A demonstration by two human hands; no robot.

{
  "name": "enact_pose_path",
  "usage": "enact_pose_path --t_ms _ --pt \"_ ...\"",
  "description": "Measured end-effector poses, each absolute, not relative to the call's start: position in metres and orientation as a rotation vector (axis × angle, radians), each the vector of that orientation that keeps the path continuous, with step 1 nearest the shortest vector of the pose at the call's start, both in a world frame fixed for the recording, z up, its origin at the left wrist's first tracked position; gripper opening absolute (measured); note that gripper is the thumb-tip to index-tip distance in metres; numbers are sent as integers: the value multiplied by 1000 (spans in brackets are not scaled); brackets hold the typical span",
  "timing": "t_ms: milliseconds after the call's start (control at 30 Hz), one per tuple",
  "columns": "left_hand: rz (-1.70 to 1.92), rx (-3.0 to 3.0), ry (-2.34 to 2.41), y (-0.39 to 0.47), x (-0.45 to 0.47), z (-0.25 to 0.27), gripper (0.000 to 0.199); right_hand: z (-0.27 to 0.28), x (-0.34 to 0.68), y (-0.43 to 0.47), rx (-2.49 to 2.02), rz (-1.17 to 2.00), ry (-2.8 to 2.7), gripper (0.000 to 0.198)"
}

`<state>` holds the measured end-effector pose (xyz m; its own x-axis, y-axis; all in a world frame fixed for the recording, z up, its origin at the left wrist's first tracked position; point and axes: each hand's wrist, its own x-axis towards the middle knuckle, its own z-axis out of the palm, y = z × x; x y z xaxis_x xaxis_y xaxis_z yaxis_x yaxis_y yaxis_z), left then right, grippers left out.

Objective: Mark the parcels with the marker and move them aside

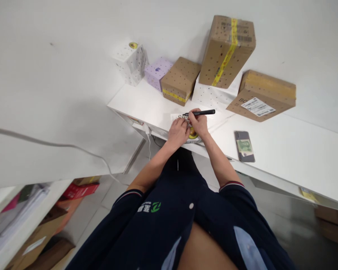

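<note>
My right hand (199, 123) grips a black marker pen (205, 112), its tip pointing left over a white printed package (174, 117). Dark lettering shows on the package near the pen, and an avocado picture (193, 132) is visible between my hands. My left hand (179, 131) lies on the left part of this package, fingers resting over its top. Both hands hide much of the package, so I cannot tell how thick it is. It is at the front edge of the white table (146, 99).
Along the wall stand a white avocado-print box (131, 65), a purple box (157, 72) and several taped brown cartons (228, 52). A phone (244, 146) lies to the right. A grey cable (81, 147) hangs at left, above shelves holding boxes.
</note>
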<state>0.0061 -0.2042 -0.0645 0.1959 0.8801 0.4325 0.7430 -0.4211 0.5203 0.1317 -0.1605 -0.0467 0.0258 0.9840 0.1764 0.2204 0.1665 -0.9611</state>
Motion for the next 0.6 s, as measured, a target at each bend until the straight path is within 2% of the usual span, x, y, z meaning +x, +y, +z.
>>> enact_pose_path --t_ms 600 --pt "1036 2263 1552 -204 6 -65 29 -46 132 -160 -1259 967 -1401 25"
